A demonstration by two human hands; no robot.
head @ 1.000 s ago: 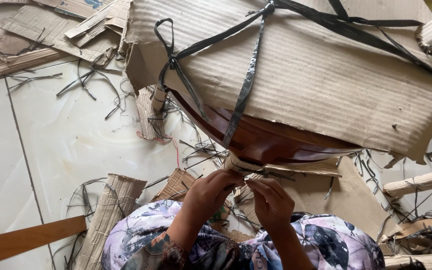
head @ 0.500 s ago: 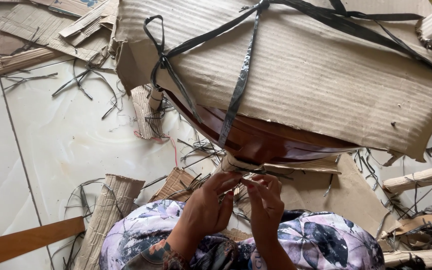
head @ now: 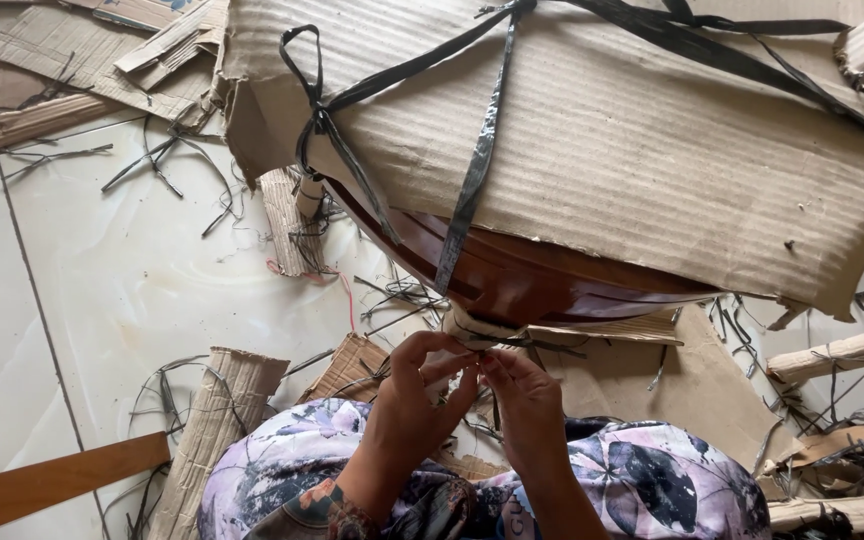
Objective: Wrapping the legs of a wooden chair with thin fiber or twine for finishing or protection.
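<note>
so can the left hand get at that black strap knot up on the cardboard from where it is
Probably yes. The left hand is busy at the wrapped leg beside the right hand, but nothing lies between it and the knot; the cardboard face is open.

1. Single head-worn view, looking steeply down past the lap to the tiled floor (head: 102, 300).
2. Close range: both hands low centre, cardboard-wrapped bundle (head: 602, 150) fills the upper frame.
3. No second view to overlap.

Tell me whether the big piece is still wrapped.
Wrapped: corrugated cardboard covers its top, tied by black straps; only the glossy brown underside shows.
</note>
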